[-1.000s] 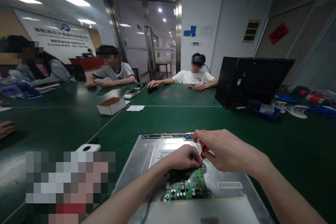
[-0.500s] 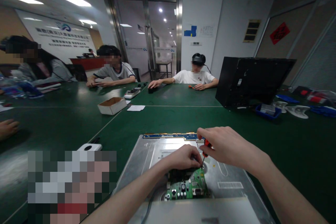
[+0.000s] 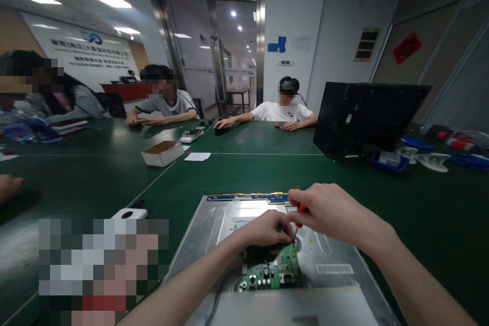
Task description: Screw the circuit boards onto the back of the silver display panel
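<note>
A metal monitor back panel (image 3: 336,257) lies flat on the green table in front of me, with a green circuit board (image 3: 272,271) mounted near its front. My right hand (image 3: 328,211) grips a small red-handled screwdriver (image 3: 301,209), its tip pointing down at the board's upper right corner. My left hand (image 3: 267,228) rests on the board's top edge with fingers pinched beside the tip; whether it holds anything is hidden. A blue strip board (image 3: 248,197) runs along the panel's far edge.
A black monitor shell (image 3: 362,117) stands at the right with a blue tray (image 3: 387,162) beside it. A cardboard box (image 3: 162,153), paper (image 3: 196,157) and a white device (image 3: 130,213) lie to the left. Three people sit at the far side; another person's hand (image 3: 8,187) shows at the left edge.
My right hand shifted slightly on the screwdriver handle, as in a turn, and stays over the same corner. My left hand has barely moved.
</note>
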Action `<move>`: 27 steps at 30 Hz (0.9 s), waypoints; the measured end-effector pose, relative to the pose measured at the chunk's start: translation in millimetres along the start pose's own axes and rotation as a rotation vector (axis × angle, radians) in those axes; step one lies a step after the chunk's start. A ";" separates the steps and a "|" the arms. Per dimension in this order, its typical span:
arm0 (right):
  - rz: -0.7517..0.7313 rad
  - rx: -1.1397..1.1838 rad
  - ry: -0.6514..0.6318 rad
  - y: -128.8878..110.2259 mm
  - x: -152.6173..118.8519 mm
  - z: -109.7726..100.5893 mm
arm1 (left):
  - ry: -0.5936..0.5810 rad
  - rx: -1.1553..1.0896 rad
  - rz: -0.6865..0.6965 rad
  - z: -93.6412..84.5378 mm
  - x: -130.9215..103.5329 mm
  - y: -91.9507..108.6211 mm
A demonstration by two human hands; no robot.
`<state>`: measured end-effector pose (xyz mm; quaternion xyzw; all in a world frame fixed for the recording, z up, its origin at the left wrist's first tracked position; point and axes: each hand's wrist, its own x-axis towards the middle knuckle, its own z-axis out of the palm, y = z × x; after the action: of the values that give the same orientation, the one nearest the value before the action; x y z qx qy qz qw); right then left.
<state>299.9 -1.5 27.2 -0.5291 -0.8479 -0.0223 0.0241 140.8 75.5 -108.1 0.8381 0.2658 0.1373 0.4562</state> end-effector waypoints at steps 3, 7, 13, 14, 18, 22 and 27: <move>-0.031 -0.032 -0.005 1.3 0.6 1.1 | 0.004 0.007 0.002 0.1 0.0 -0.2; -0.061 0.000 0.014 3.9 0.2 3.1 | 0.001 0.018 0.003 -0.2 0.2 1.5; -0.072 0.104 -0.014 4.3 -2.6 0.3 | 0.000 0.028 -0.017 0.1 1.3 0.7; -0.078 0.114 -0.017 4.0 -3.3 -0.3 | 0.000 0.030 -0.019 0.1 1.6 0.3; -0.097 0.124 -0.011 2.7 -4.0 -1.7 | -0.003 0.028 -0.020 0.0 2.0 -0.5; -0.028 0.038 0.013 1.5 -0.4 -2.0 | -0.010 0.025 -0.026 0.1 0.8 -1.1; 0.007 -0.046 -0.002 0.9 4.1 -0.6 | -0.001 0.038 -0.036 0.8 -0.1 -1.9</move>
<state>298.9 2.5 28.1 -0.5325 -0.8454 -0.0411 0.0113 140.5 75.7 -110.1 0.8417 0.2831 0.1235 0.4429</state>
